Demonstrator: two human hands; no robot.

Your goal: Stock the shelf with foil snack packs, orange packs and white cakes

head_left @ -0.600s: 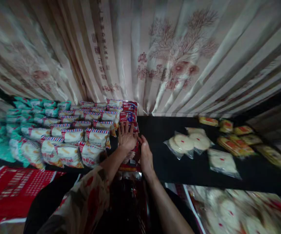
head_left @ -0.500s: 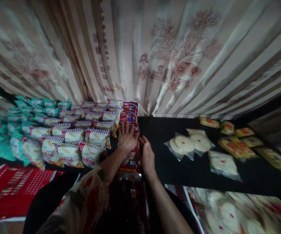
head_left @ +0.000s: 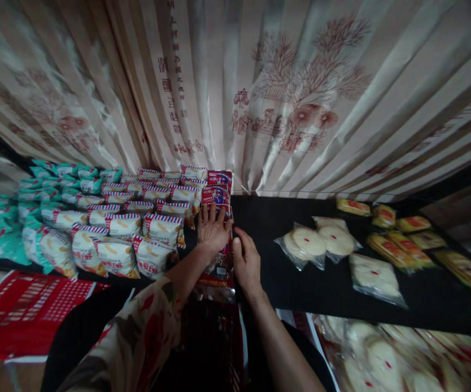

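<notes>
A row of dark red snack packets [head_left: 216, 194] lies on the black tabletop, running from the curtain toward me. My left hand [head_left: 214, 231] rests flat on these packets, palm down with its fingers spread. My right hand [head_left: 248, 262] stands on edge along their right side, fingers stretched out and thumb up, holding nothing. Part of the packets is hidden under the left hand. Left of them stand several rows of white snack bags [head_left: 160, 231] with blue-and-red striped tops.
Green snack bags [head_left: 5, 234] stand at the far left. To the right on the black table [head_left: 301, 291] lie clear bags of round flat cakes [head_left: 309, 239] and yellow packets [head_left: 394, 250]. A box of bagged cakes [head_left: 382, 359] sits nearer. A pleated, printed curtain [head_left: 215, 98] hangs behind.
My right hand has shifted very slightly right, its fingers still along the packets. The left hand stays spread on top of them. The view has steadied.
</notes>
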